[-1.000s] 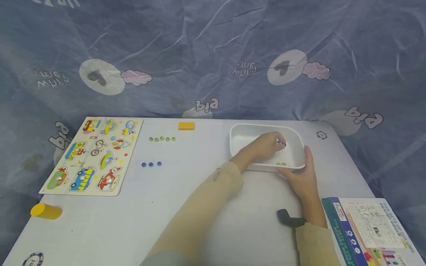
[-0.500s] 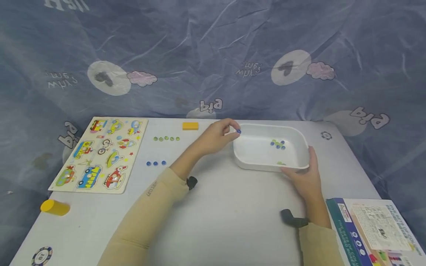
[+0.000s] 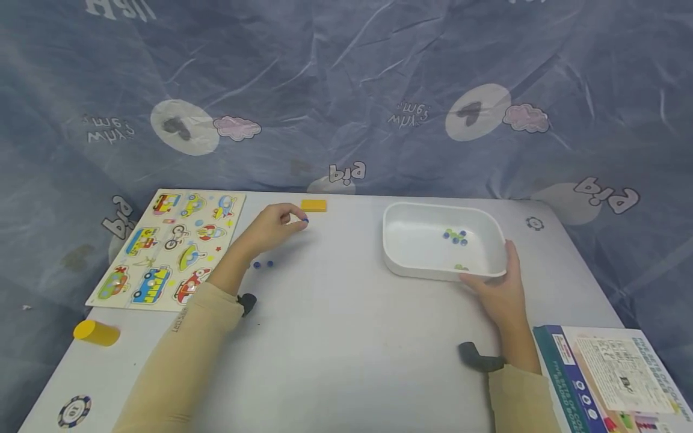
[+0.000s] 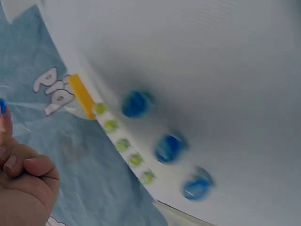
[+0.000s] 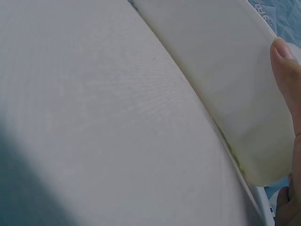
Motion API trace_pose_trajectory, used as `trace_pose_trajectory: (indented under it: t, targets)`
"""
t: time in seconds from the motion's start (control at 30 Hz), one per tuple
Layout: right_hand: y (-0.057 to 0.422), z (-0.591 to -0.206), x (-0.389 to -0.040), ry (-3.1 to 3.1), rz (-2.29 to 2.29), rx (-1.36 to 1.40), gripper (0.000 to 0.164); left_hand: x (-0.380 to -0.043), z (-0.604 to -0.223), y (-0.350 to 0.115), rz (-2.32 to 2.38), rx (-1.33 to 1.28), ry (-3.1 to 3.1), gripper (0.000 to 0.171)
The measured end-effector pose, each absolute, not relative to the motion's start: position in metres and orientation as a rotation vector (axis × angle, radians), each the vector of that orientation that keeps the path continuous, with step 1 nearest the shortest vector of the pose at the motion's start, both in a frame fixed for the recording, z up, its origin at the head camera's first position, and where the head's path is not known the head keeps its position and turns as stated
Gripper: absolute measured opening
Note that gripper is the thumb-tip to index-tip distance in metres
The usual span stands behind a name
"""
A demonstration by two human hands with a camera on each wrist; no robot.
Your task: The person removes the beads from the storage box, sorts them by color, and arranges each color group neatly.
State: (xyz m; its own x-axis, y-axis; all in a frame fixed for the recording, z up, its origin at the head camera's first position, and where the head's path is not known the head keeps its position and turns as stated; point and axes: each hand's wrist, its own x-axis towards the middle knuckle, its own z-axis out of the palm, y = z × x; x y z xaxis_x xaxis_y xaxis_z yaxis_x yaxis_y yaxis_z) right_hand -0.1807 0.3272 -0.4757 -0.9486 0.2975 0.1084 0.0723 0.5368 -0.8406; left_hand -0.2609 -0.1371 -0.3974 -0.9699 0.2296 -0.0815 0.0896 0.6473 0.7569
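In the head view my left hand (image 3: 269, 231) pinches a blue glass marble (image 3: 305, 220) between thumb and index finger, above the table left of the tray. The left wrist view shows a row of blue marbles (image 4: 170, 147) on the table beside a row of several green marbles (image 4: 122, 144). In the head view, the hand covers the green row and part of the blue one. My right hand (image 3: 502, 298) grips the near right corner of a white plastic tray (image 3: 417, 269), thumb at the near rim. Several blue and green marbles (image 3: 455, 241) lie in the tray.
A wooden vehicle puzzle board (image 3: 162, 252) lies at left, partly under the left forearm. A yellow block (image 3: 313, 205) sits at the back edge, a yellow cylinder (image 3: 97, 332) near the left edge. A boxed set (image 3: 617, 379) lies front right. Patterned cloth (image 3: 303, 90) hangs behind.
My left hand has come out of the tray with a blue marble and travelled left across the table toward the marble rows. The right hand keeps its grip on the tray.
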Motion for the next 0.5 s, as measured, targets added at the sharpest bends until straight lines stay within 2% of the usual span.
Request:
trace_pose_trajectory:
  t: [0.23,0.5]
  targets:
    - [0.328,-0.477,-0.181,-2.56,1.349,-0.331,0.117,-0.243,-0.41,-0.17,0.999,0.29,2.687,0.019]
    - [0.328,-0.477,-0.182,-2.546,1.362,-0.327,0.117,-0.231,-0.423,-0.182,0.889,0.262,2.694,0.017]
